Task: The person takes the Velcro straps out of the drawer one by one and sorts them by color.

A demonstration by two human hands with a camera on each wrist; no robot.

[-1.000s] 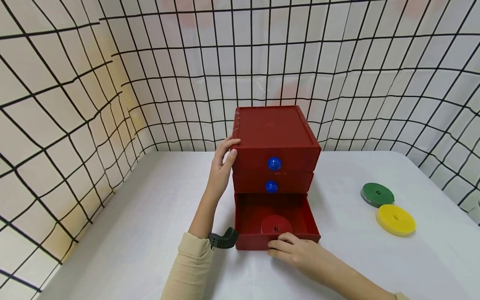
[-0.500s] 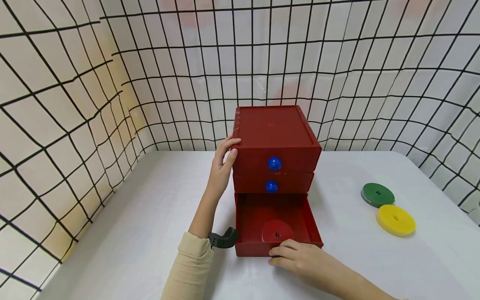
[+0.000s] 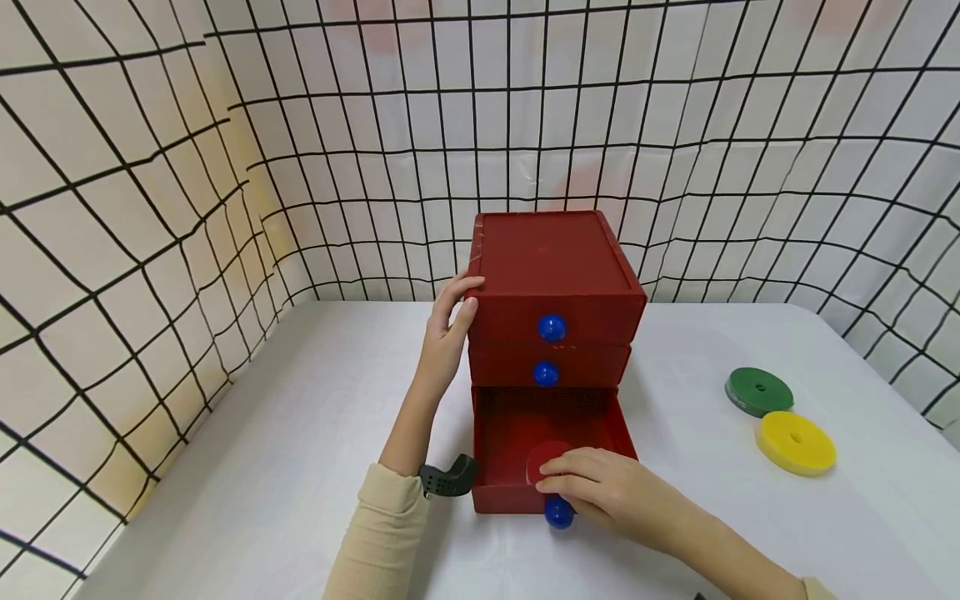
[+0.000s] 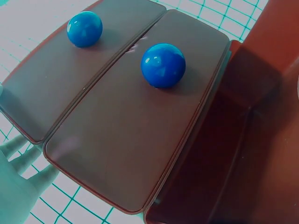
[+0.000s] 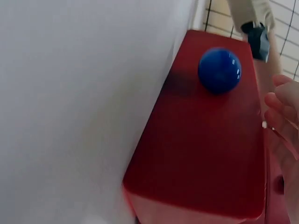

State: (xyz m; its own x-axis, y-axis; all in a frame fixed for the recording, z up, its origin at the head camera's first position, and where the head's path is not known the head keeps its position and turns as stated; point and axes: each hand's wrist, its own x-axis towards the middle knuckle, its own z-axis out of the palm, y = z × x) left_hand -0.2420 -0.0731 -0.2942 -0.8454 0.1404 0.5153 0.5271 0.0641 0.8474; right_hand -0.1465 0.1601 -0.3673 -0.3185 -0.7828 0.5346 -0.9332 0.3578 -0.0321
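Note:
A red drawer cabinet [image 3: 551,254] stands on the table, its two upper drawers closed, each with a round blue knob [image 4: 163,65]. Pulled out at the bottom is the lowest drawer [image 3: 498,454], and a red disc [image 3: 536,458] with a centre hole lies inside near its front. My left hand [image 3: 441,342] rests against the cabinet's upper left side, fingertips over the top edge. Above the drawer's front wall hovers my right hand [image 3: 618,496], fingers loosely bent over the disc, which they partly hide; nothing is visibly held. The drawer's blue knob [image 3: 558,512] shows below that hand.
To the right on the white table [image 3: 360,358] lie a green disc [image 3: 759,393] and a yellow disc [image 3: 797,444], side by side. A white wall with a black grid [image 3: 540,108] encloses the back and sides. A dark band [image 3: 448,477] circles the left wrist.
The bottom drawer has come slightly further out. My right hand has let go of its knob and risen over the drawer's front toward the red disc. My left hand stays on the cabinet.

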